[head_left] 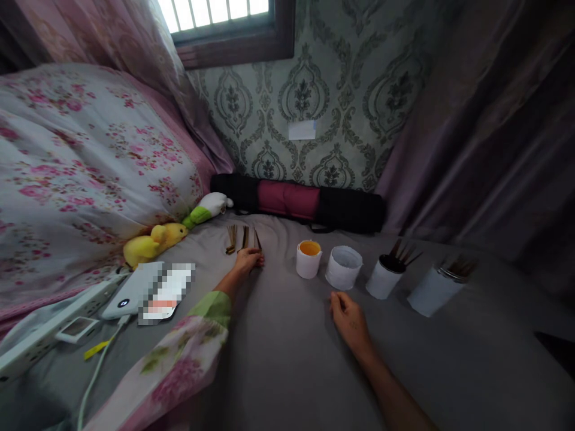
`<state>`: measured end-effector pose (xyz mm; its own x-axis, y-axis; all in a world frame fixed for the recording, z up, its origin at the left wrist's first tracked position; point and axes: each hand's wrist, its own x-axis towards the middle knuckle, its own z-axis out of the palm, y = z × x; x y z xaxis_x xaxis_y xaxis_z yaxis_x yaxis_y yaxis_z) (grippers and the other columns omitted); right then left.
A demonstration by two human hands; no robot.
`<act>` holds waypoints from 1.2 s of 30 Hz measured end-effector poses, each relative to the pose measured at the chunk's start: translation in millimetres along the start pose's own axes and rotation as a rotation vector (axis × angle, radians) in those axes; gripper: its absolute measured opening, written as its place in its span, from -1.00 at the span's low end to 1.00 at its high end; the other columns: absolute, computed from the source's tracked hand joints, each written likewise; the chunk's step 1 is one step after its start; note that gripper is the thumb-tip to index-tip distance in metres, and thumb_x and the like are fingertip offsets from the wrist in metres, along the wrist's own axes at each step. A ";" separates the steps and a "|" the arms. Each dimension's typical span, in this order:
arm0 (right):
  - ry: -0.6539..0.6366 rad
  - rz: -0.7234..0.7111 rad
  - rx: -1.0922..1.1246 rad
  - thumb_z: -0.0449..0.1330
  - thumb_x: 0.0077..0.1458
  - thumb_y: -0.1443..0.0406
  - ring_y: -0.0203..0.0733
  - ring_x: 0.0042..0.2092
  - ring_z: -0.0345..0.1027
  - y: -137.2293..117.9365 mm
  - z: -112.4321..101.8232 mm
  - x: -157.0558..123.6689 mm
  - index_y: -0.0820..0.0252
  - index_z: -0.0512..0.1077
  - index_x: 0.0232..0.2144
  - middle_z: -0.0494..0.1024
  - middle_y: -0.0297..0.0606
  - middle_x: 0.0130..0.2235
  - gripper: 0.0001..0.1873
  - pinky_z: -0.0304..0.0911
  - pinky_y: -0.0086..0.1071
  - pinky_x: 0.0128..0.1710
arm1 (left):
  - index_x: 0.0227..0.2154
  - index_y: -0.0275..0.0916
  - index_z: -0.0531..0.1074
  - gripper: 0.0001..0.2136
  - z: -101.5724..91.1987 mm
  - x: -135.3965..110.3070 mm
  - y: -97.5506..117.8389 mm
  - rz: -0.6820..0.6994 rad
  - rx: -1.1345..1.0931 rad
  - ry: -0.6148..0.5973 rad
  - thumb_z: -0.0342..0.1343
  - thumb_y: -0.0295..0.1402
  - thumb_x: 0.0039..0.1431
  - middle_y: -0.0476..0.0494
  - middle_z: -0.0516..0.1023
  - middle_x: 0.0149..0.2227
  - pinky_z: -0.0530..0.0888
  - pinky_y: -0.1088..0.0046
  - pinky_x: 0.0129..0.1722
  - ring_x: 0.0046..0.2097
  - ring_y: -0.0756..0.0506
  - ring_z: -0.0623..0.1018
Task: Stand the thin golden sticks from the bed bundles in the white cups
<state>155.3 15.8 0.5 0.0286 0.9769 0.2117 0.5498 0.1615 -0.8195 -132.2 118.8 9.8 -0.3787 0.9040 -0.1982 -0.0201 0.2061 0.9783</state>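
We count four white cups on the sheet (287,359). The first cup (308,264) is orange inside; the second cup (344,276) shows a pale inner wall; the third cup (383,285) and fourth cup (433,293) hold thin sticks, too blurred and dark to count. Three groups of sticks (231,237) lie on the sheet beside our left hand (248,261); its fingers bend at the third group, and we cannot tell whether they grip any. Our right hand (349,318) curls in a loose fist below the second cup, its palm hidden.
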 end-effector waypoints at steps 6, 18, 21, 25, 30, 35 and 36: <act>-0.006 -0.017 0.013 -0.11 0.09 0.09 -0.30 -0.56 0.17 1.5 0.9 -0.2 0.21 0.28 -0.58 0.29 -0.36 -0.63 -0.61 0.01 -0.47 -0.54 | -0.15 -0.36 0.31 -0.74 6.3 -10.5 1.3 -0.050 -0.102 -0.048 0.00 -0.35 0.11 -0.18 0.41 -0.22 0.43 0.36 -0.33 -0.29 -0.03 0.45; 0.002 -0.011 -0.006 -0.11 0.09 0.08 -0.29 -0.55 0.21 2.0 1.0 0.3 0.22 0.32 -0.54 0.34 -0.33 -0.62 -0.60 0.04 -0.48 -0.54 | -0.43 -0.41 0.35 -0.88 17.6 -33.0 0.1 -0.031 -0.326 -0.094 0.04 -0.64 -0.09 -0.10 0.43 -0.56 0.37 0.59 -0.55 -0.57 0.08 0.41; 0.008 -0.024 -0.013 -0.12 0.09 0.07 -0.30 -0.56 0.20 1.2 0.5 0.2 0.22 0.32 -0.56 0.34 -0.32 -0.62 -0.58 0.04 -0.48 -0.54 | -0.42 -0.42 0.36 -0.87 19.4 -39.2 -0.4 -0.038 -0.365 -0.120 0.04 -0.64 -0.10 -0.11 0.44 -0.55 0.35 0.60 -0.57 -0.57 0.08 0.41; 0.006 -0.025 -0.008 -0.13 0.09 0.08 -0.29 -0.55 0.21 2.3 1.7 0.7 0.22 0.31 -0.56 0.34 -0.32 -0.62 -0.59 0.05 -0.47 -0.54 | -0.42 -0.42 0.38 -0.87 22.8 -46.4 -1.9 -0.061 -0.407 -0.147 0.03 -0.64 -0.10 -0.11 0.43 -0.54 0.33 0.61 -0.58 -0.56 0.09 0.40; 0.011 -0.017 -0.014 -0.12 0.08 0.09 -0.28 -0.54 0.21 4.3 2.8 1.1 0.22 0.31 -0.56 0.33 -0.31 -0.61 -0.60 0.05 -0.46 -0.53 | -0.42 -0.40 0.40 -0.89 27.4 -54.1 -5.0 -0.078 -0.453 -0.159 0.04 -0.61 -0.06 -0.08 0.42 -0.55 0.30 0.63 -0.59 -0.56 0.10 0.38; 0.003 -0.005 -0.021 -0.12 0.08 0.10 -0.27 -0.53 0.23 1.8 1.8 0.8 0.23 0.32 -0.55 0.35 -0.30 -0.60 -0.60 0.06 -0.46 -0.52 | -0.40 -0.41 0.41 -0.89 31.2 -63.5 -8.9 -0.078 -0.490 -0.166 0.05 -0.58 -0.04 -0.08 0.42 -0.54 0.30 0.63 -0.59 -0.56 0.10 0.38; 0.004 -0.001 -0.016 -0.12 0.08 0.09 -0.27 -0.54 0.23 1.4 1.7 0.7 0.23 0.33 -0.54 0.35 -0.30 -0.61 -0.60 0.06 -0.46 -0.53 | -0.39 -0.41 0.41 -0.89 32.1 -65.8 -9.7 -0.075 -0.497 -0.167 0.06 -0.58 -0.04 -0.09 0.43 -0.53 0.30 0.63 -0.59 -0.55 0.11 0.39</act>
<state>154.6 16.9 -1.4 0.0311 0.9762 0.2145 0.5636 0.1601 -0.8104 -77.4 69.3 11.5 -0.2077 0.9493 -0.2358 -0.4928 0.1067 0.8636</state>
